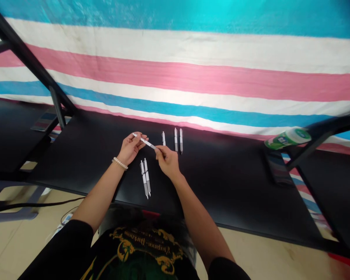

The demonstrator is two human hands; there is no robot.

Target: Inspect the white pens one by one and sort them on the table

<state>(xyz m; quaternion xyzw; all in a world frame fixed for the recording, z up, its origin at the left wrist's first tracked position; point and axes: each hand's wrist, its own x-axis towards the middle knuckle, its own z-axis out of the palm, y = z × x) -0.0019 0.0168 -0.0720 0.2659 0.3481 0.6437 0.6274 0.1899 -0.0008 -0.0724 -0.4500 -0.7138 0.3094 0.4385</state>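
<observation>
In the head view, holding a white-and-gray pen [147,143] in the air above the black desk [236,186], aslant between left hand [130,149] and right hand [168,161]. At the left, pinching the white upper end between thumb and forefinger, with the other fingers loosely spread behind. At the right, gripping the gray lower end with the fingers, curled inward; tip hidden there. On the left wrist, a pale beaded bracelet [120,163].

On the desk, closer to the body and below the raised hands, a near pair of pens [144,181], side by side, gray grips and points toward the body; too close together to tell whether touching. Beyond the right hand, a lone pen [163,138], partly hidden by that hand. Just to the right of it, a far pair of pens [181,141], roughly parallel with a narrow gap between, white ends away from the body.

Well apart, near the desk's right end, a green-and-white canister [287,138], slanted in this view, close to a black metal frame. Behind the desk, a sheet [192,79] with blue, white and pink stripes.
</observation>
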